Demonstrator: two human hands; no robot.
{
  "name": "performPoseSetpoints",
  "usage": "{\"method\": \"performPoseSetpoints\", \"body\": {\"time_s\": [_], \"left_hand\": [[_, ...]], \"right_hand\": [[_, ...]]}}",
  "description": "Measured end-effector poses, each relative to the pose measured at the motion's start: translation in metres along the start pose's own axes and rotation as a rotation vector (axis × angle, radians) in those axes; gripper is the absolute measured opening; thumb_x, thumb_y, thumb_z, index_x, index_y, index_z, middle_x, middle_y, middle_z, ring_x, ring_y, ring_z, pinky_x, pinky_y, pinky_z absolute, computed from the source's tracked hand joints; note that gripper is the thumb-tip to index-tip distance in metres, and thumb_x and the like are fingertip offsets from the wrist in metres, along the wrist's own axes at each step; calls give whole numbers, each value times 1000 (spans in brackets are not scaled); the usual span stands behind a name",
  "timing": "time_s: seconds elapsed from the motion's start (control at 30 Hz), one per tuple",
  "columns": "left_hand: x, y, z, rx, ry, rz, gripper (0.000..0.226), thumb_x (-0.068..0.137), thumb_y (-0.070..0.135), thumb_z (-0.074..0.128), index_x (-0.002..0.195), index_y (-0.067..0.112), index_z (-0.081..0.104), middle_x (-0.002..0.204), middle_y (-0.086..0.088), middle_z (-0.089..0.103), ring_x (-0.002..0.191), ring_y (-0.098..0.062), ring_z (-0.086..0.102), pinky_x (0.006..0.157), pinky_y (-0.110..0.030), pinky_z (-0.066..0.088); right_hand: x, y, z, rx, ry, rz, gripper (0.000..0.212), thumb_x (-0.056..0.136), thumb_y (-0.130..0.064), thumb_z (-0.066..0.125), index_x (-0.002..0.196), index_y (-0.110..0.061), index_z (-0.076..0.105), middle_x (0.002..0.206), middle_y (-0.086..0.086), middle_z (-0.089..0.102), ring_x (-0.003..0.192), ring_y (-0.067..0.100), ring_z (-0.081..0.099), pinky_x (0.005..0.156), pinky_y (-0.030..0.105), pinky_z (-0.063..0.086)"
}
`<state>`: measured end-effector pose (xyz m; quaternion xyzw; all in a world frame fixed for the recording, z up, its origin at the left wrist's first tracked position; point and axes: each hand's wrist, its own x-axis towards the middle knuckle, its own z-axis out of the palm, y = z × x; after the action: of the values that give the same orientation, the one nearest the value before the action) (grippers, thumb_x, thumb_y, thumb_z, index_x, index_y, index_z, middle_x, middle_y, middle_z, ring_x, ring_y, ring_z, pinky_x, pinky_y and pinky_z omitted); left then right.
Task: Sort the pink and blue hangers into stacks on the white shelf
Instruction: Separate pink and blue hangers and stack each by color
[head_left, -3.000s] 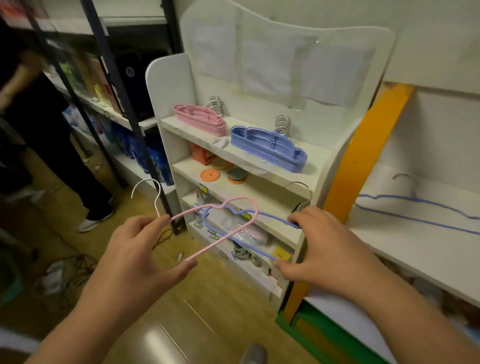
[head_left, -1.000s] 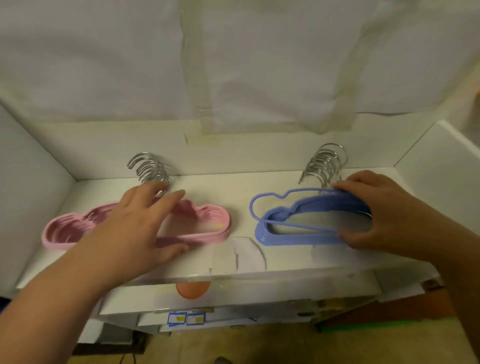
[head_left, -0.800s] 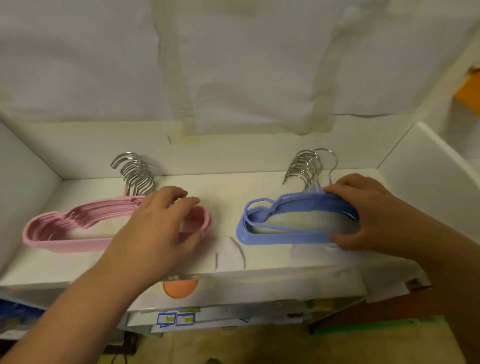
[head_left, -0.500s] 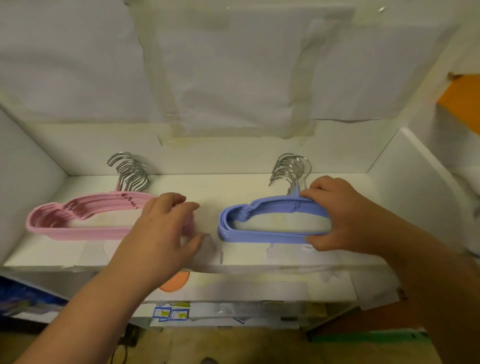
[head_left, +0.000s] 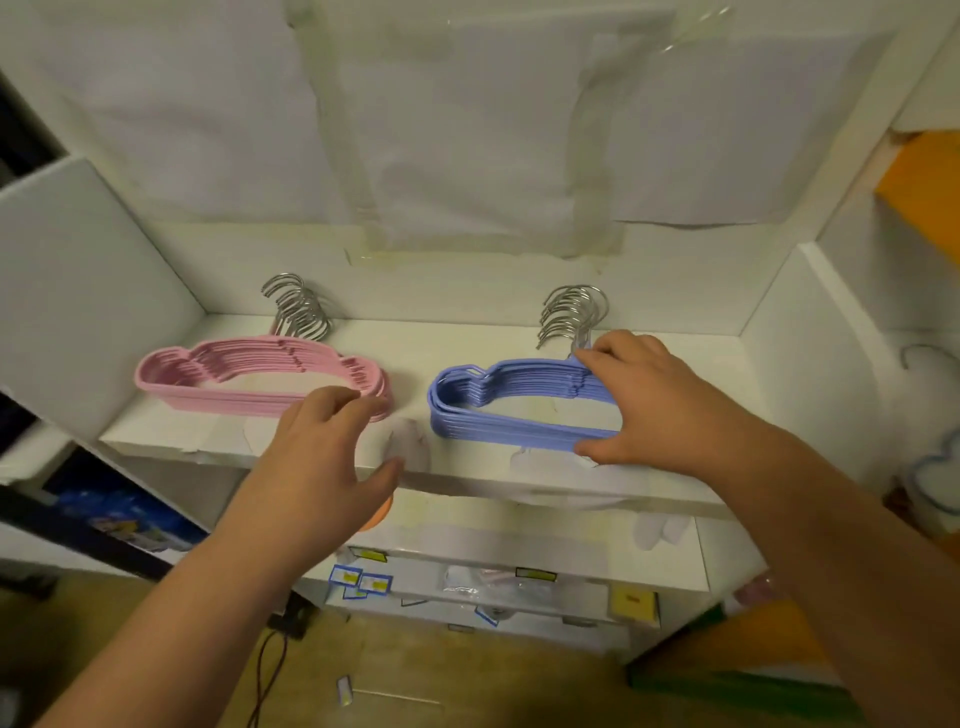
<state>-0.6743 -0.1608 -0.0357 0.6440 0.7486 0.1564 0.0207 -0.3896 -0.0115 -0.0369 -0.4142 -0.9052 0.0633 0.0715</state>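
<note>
Right hand (head_left: 649, 405) pinches the blue hanger stack (head_left: 519, 402) on the white shelf (head_left: 467, 332), left hand (head_left: 322, 447) relaxed, holding nothing, beside the pink stack (head_left: 249, 376); the hangers look light, thin and springy, best held by their plastic bodies.

Left stack (head_left: 260, 376): on the shelf (head_left: 467, 338), hooks toward the back.
Right stack (head_left: 519, 405): beside it, apart.

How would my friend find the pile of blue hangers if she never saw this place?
Look at the top board of the white shelf, under the taped paper. Two hanger piles lie there side by side with silver hooks pointing to the back. The blue hanger stack is the right one, gripped at its end by the right hand; the pink hanger stack lies left.
</note>
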Motion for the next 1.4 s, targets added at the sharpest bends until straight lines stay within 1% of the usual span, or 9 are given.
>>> {"method": "performPoseSetpoints", "body": {"time_s": [0.1, 0.3, 0.47, 0.6, 0.67, 0.83, 1.07, 1.3, 1.4], "left_hand": [[-9, 3, -6, -14, 6, 4, 61, 79, 41, 70, 136, 27, 50, 131, 2, 48, 123, -22, 41, 102, -37, 38], [-24, 9, -17, -21, -24, 94, 64, 81, 45, 67, 139, 30, 45, 134, 6, 49, 124, -19, 43, 100, -36, 39], [-38, 24, -5, -84, -61, 252, 59, 82, 45, 65, 135, 25, 51, 128, 3, 54, 115, -24, 52, 94, -40, 45], [-50, 61, 14, -120, -127, 405, 58, 82, 47, 62, 135, 30, 48, 130, 9, 51, 114, -18, 51, 92, -38, 47], [-59, 88, 20, -143, -171, 490, 58, 83, 48, 61, 136, 29, 47, 130, 9, 51, 114, -18, 51, 93, -35, 45], [-81, 171, 29, -181, -229, 701, 60, 85, 53, 55, 141, 35, 39, 135, 15, 45, 121, -11, 49, 96, -28, 43], [-120, 320, 46, -267, -276, 971, 60, 88, 53, 53, 143, 36, 36, 140, 20, 40, 125, -4, 43, 103, -25, 40], [-139, 459, 90, -240, -255, 890, 59, 87, 53, 53, 141, 38, 36, 134, 17, 44, 119, -7, 46, 94, -23, 42], [-141, 498, 108, -184, -254, 790, 60, 84, 56, 52, 139, 40, 35, 132, 14, 47, 118, -10, 48, 92, -29, 46]], "right_hand": [[-16, -4, -7, 10, 31, 40, 95, 69, -59, 71, 148, -25, 30, 136, -6, 36, 125, 18, 34, 104, 32, 36], [-77, -18, -9, 110, 149, 204, 65, 80, -49, 67, 136, -22, 49, 126, -4, 50, 113, 17, 48, 97, 32, 41], [-155, -37, 9, 136, 212, 396, 56, 81, -40, 70, 129, -17, 56, 119, -2, 56, 112, 17, 51, 94, 26, 39], [-222, -47, 7, 65, 168, 592, 56, 79, -52, 62, 128, -25, 54, 119, -10, 54, 111, 13, 51, 93, 33, 47], [-255, -51, -4, 77, 174, 671, 52, 82, -49, 62, 128, -28, 53, 125, -11, 52, 115, 12, 49, 97, 35, 46], [-339, -42, -27, 62, 246, 826, 52, 84, -51, 62, 131, -35, 49, 128, -19, 48, 117, 6, 47, 95, 29, 47], [-442, 18, -50, 46, 272, 951, 50, 85, -47, 63, 131, -31, 52, 126, -16, 50, 114, 5, 49, 96, 27, 48], [-541, 117, -73, 69, 277, 946, 49, 86, -48, 62, 131, -34, 51, 127, -18, 48, 108, 3, 51, 87, 24, 51], [-563, 156, -78, 89, 221, 906, 51, 86, -50, 60, 134, -35, 49, 127, -20, 47, 111, 1, 49, 89, 23, 51]]}}
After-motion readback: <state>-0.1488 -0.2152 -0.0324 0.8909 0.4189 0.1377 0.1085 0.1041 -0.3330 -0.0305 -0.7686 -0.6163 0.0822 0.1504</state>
